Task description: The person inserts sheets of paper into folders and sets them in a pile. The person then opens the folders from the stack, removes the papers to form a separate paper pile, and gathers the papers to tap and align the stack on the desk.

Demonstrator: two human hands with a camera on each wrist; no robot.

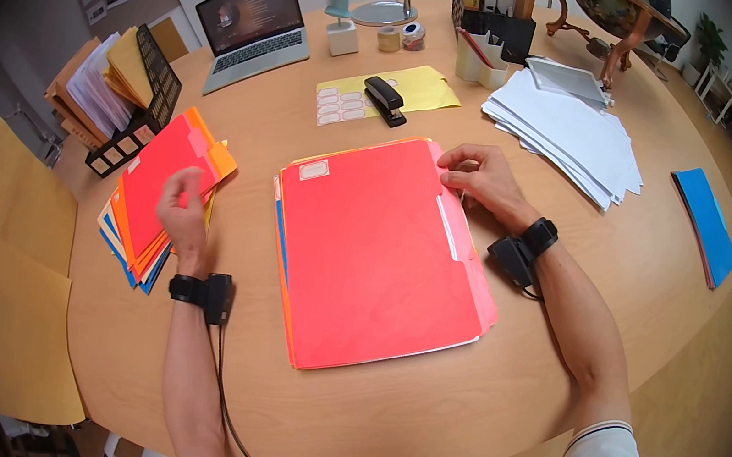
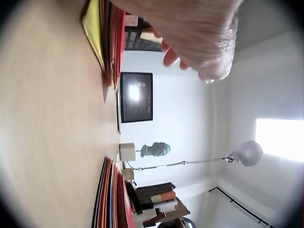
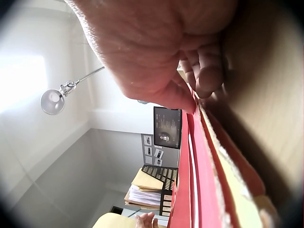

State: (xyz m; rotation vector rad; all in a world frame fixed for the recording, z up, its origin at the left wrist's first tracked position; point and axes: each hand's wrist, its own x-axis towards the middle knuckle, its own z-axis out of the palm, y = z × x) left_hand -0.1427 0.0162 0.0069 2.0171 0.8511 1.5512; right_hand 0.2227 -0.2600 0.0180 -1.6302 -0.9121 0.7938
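Note:
A stack of file folders (image 1: 380, 258) lies in front of me, a red one with a white label on top. Pink, orange and blue folders show at its edges. My right hand (image 1: 483, 181) grips the stack's upper right edge. In the right wrist view its thumb lies on the red and pink layers, with the curled fingers (image 3: 209, 76) at the side. My left hand (image 1: 184, 209), slightly blurred, hovers by a second, fanned pile of folders (image 1: 156, 192) with its fingers loosely bent. It holds nothing. That pile has red on top and orange, cream and blue below.
Behind the stack are a black stapler (image 1: 384, 102), a yellow sheet (image 1: 426, 88) and a label sheet (image 1: 342, 107). White papers (image 1: 572, 140) lie at right, beside blue folders (image 1: 706, 222). A laptop (image 1: 253, 29) and a black file holder (image 1: 155, 76) stand at left.

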